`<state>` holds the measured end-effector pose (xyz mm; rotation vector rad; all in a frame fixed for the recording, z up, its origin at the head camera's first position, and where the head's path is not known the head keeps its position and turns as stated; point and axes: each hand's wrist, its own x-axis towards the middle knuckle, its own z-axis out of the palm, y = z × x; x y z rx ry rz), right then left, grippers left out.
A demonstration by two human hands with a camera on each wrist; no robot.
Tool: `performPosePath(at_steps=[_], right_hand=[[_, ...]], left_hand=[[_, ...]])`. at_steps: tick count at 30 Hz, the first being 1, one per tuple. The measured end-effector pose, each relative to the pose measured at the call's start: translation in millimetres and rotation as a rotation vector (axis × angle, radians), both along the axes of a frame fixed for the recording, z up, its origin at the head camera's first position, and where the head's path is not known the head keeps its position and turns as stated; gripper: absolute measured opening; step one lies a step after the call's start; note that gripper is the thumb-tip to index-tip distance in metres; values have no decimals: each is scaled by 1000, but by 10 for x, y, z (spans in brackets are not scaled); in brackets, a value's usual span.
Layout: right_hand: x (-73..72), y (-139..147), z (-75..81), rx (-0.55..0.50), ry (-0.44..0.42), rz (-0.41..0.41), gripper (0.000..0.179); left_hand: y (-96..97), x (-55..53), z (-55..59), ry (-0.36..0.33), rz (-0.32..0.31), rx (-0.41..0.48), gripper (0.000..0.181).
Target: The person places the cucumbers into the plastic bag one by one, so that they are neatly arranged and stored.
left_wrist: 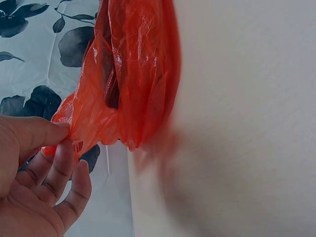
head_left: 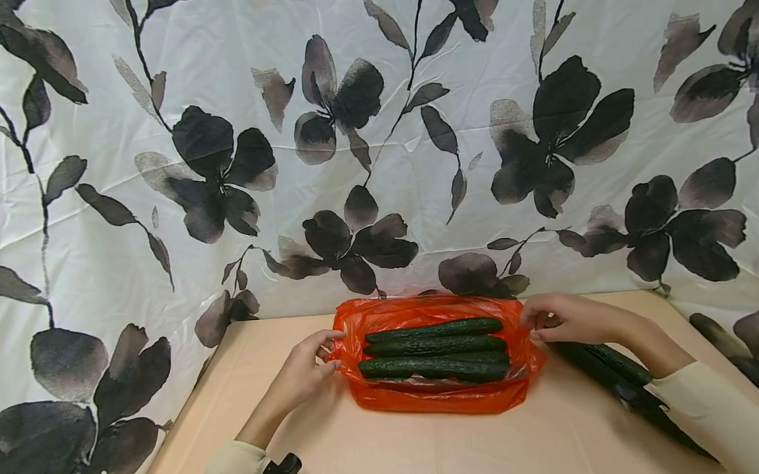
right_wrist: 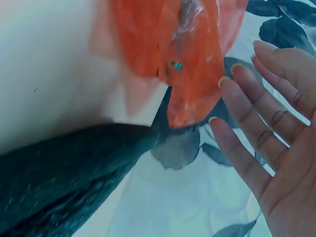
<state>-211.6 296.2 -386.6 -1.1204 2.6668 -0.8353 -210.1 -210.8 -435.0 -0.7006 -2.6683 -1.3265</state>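
Observation:
An orange-red plastic bag [head_left: 429,401] lies at the far side of the table, with several dark green cucumbers [head_left: 435,346] side by side on it. At its left end my left hand [head_left: 312,361] pinches the bag's edge between thumb and index finger, plain in the left wrist view, where the bag [left_wrist: 143,74] hangs in folds. My right hand [head_left: 567,320] is at the bag's right end. In the right wrist view, the fingers of the right hand [right_wrist: 276,108] are spread and relaxed, fingertips right beside the bag's edge [right_wrist: 192,94], gripping nothing.
More cucumbers [head_left: 602,361] lie slantwise on the table right of the bag, partly hidden under my right forearm. A black device [head_left: 281,471] sits at my left wrist. Behind the pale table [head_left: 406,453] hangs a white cloth [head_left: 414,162] with dark flowers.

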Motion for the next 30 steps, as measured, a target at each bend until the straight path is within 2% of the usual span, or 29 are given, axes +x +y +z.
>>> performPosePath(at_steps=[3,15,24,30], right_hand=[[26,103,-23,4,21,-18,13],[157,509,-132,75,-42,-180,25],[196,736,-256,67,-100,-214,30],[210,842,-312,92,-87,-221,45]], left_hand=[[0,0,0,-2,2,-2,47],[4,-4,4,-2,6,-7,47],[-6,2,-5,-2,8,-11,47],[-15,1,-4,5,7,-14,48]])
